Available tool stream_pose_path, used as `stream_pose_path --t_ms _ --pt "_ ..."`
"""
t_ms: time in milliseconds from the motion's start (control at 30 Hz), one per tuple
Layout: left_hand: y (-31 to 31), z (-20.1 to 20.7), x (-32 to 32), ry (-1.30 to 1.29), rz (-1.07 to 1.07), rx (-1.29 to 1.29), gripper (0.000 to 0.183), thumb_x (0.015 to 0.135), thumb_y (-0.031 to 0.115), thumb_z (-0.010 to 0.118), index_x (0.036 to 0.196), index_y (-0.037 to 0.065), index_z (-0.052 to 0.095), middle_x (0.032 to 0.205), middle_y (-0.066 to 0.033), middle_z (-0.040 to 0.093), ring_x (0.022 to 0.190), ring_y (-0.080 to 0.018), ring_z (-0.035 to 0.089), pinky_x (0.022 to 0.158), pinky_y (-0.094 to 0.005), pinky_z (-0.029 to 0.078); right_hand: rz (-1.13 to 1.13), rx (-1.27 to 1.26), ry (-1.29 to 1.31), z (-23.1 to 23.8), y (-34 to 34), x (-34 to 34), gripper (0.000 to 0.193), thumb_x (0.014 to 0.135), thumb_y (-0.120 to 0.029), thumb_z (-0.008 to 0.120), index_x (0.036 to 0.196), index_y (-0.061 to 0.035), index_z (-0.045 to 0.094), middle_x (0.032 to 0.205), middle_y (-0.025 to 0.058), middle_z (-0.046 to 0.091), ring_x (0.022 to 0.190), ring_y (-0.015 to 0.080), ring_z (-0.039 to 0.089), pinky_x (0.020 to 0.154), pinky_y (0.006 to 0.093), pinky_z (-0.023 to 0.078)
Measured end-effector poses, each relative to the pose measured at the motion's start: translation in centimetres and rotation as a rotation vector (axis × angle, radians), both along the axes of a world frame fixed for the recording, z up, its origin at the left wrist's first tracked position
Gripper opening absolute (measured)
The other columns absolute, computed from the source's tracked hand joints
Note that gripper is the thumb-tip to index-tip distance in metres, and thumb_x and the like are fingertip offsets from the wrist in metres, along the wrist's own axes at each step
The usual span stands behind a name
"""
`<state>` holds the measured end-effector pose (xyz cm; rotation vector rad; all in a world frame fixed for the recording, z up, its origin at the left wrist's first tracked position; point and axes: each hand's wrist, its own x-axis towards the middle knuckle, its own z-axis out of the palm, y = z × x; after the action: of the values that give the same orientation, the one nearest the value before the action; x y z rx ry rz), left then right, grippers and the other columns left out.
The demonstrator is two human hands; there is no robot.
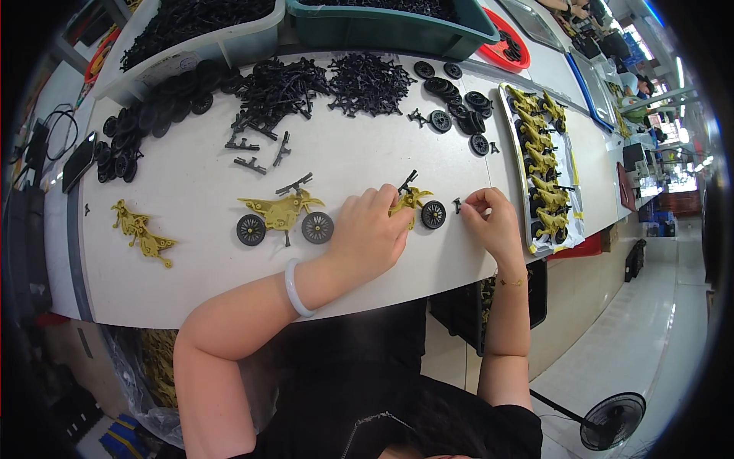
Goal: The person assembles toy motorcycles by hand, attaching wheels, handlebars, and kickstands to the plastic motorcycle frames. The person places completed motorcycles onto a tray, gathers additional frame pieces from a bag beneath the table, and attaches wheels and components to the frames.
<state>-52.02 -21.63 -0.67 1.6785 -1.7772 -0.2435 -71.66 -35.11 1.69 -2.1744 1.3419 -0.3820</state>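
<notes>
My left hand is closed over a yellow toy motorcycle, pressing it near the table top. It hides the rear half, so only the black handlebar, the front and one black spoked wheel show. My right hand pinches a small black plastic piece between thumb and forefinger, just right of that wheel and apart from it. Left of my left hand, another yellow toy motorcycle stands with two wheels and a handlebar. Farther left, yellow body parts lie without wheels.
Black wheels and heaps of small black parts lie along the far side. Behind them stand a clear bin and a green bin. At the right, a tray holds several toy motorcycles. A phone lies far left.
</notes>
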Motion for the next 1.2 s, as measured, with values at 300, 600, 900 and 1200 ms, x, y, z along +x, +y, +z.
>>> stream_pose_path --t_ms 300,600,900,1200 --pt "0.0 0.1 0.1 -0.007 0.005 -0.017 0.02 0.073 0.013 0.065 0.093 0.012 0.065 0.09 -0.0048 0.047 0.082 -0.022 0.051 0.068 -0.0362 0.039 0.053 -0.01 0.054 -0.1 0.2 0.3 0.014 0.075 -0.005 0.072 0.083 -0.0007 0.061 0.077 0.0078 0.061 0.068 0.0197 0.059 0.065 0.0304 0.048" --pt "0.0 0.1 -0.2 -0.041 0.02 -0.032 0.017 0.073 0.015 0.066 0.09 0.014 0.065 0.086 -0.0048 0.046 0.077 -0.0216 0.051 0.063 -0.0351 0.041 0.24 -0.319 -0.254 -1.3 6.9 3.4 0.013 0.072 0.003 0.072 0.083 -0.0006 0.065 0.07 0.0084 0.061 0.059 0.0183 0.059 0.056 0.0276 0.047" --pt "-0.2 0.1 -0.4 -0.119 0.045 -0.057 0.014 0.072 0.016 0.066 0.085 0.014 0.063 0.079 -0.005 0.043 0.07 -0.0202 0.05 0.058 -0.0334 0.039 0.279 -0.519 -0.164 -2.6 8.0 3.6 0.011 0.072 0.004 0.07 0.079 -0.0019 0.064 0.067 0.0076 0.058 0.057 0.0214 0.056 0.051 0.0309 0.044" --pt "-0.2 -0.1 -0.8 -0.168 0.055 -0.07 0.016 0.074 0.015 0.065 0.089 0.012 0.066 0.077 -0.0053 0.045 0.067 -0.0199 0.05 0.062 -0.0332 0.037 0.243 -0.426 -0.064 -1.5 8.7 4.3 0.01 0.072 0.003 0.068 0.075 -0.0017 0.06 0.064 0.0083 0.054 0.058 0.0232 0.054 0.052 0.0334 0.044"
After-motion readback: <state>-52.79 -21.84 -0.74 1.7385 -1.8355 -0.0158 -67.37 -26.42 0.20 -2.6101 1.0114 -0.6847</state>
